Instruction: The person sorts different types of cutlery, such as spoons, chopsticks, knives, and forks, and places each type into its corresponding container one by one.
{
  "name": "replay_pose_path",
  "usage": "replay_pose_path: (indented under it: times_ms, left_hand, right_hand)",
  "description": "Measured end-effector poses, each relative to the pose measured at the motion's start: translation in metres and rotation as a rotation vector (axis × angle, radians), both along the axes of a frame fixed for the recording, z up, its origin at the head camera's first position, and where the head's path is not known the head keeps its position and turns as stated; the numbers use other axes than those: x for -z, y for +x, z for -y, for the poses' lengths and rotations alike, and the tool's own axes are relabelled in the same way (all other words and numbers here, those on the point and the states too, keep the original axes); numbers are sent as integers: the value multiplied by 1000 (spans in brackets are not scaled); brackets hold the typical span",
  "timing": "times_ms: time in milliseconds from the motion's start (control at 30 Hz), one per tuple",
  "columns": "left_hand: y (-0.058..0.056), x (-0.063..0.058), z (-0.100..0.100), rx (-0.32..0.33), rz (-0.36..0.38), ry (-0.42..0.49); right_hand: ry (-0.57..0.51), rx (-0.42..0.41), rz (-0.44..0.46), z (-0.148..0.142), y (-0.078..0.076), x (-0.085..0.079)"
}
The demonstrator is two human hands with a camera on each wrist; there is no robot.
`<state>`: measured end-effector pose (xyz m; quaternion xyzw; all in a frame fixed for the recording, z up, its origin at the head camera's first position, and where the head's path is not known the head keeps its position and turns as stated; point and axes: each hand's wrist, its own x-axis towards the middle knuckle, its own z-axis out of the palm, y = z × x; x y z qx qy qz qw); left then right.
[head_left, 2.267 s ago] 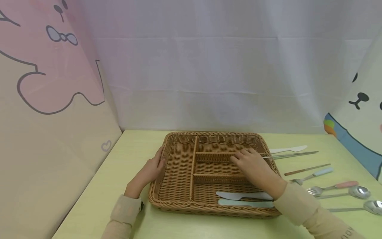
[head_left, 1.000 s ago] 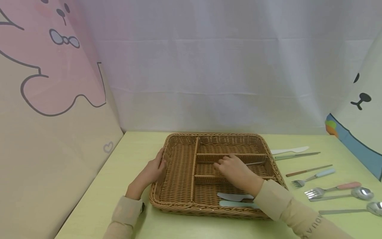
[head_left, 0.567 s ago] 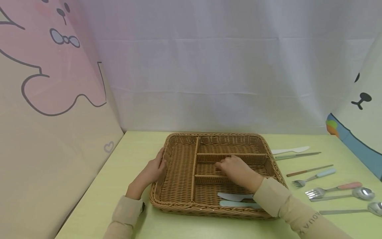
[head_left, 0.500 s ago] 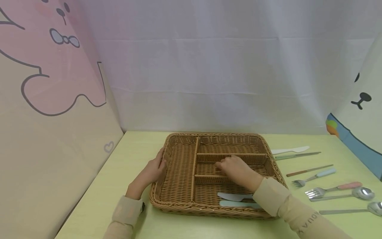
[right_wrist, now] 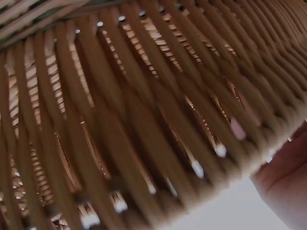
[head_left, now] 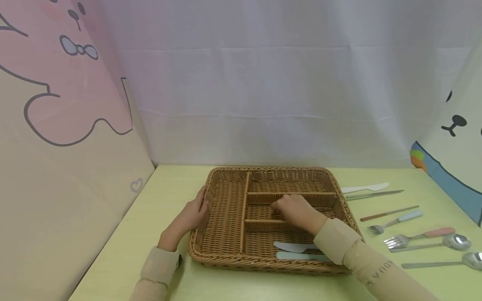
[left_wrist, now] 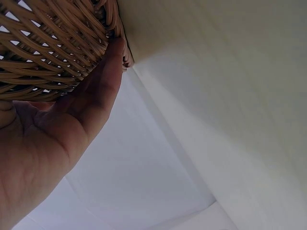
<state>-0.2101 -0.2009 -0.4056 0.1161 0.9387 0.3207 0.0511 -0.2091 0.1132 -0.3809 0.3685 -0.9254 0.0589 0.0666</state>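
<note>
Head view, yellow table (head_left: 226, 286), white curtain (head_left: 241, 104) behind; left grip (head_left: 191, 214) pinching basket (head_left: 234, 262); right grip (head_left: 296, 211) curled, hold unclear

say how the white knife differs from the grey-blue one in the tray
The white knife lies on the table, outside the wicker tray; the grey-blue knife lies inside, in the near compartment. The white knife's blade points right, the grey-blue knife's left. Both have one end hidden in the head view.
</note>
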Motion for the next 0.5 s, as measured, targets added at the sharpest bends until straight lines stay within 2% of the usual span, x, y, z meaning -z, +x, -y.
replay_pose_path:
  times_ms: [200, 500]
  left_hand:
    - [0, 0, 0, 6, -4, 0]
    - [0, 0, 0, 3, 2, -7]
  right_hand:
    - [-25, -3, 51, 1, -4, 3]
    - [-23, 18, 182, -2, -9, 2]
